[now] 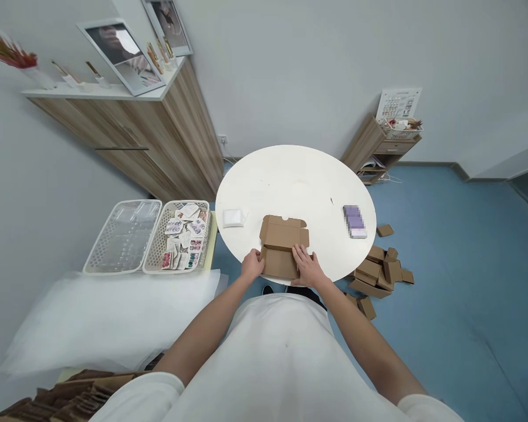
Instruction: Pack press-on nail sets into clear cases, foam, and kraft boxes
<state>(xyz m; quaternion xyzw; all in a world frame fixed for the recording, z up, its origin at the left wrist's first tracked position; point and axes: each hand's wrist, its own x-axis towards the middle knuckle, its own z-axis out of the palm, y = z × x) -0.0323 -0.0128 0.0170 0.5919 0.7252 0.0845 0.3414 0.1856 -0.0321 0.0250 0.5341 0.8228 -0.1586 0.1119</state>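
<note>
A brown cardboard mailer box [281, 262] lies near the front edge of the round white table [286, 181], its lid folded back and its flaps standing out. Nothing shows inside it. My left hand [252, 265] is closed on the box's left side, with the fingertips partly hidden. On the right side, my right hand [307, 267] grips the side wall, its fingers reaching over into the box. A small white packet [233, 218] rests on the table to the left. Toward the right edge is a row of purple packs [354, 221], blurred in the picture.
Left of the table, a white basket [159, 259] holds printed packets, beside another basket [89, 258] of clear plastic cases. White wrapping sheets [110, 322] lie in front. Several brown boxes [369, 275] are piled on the floor at right. Wooden cabinets [189, 123] stand behind.
</note>
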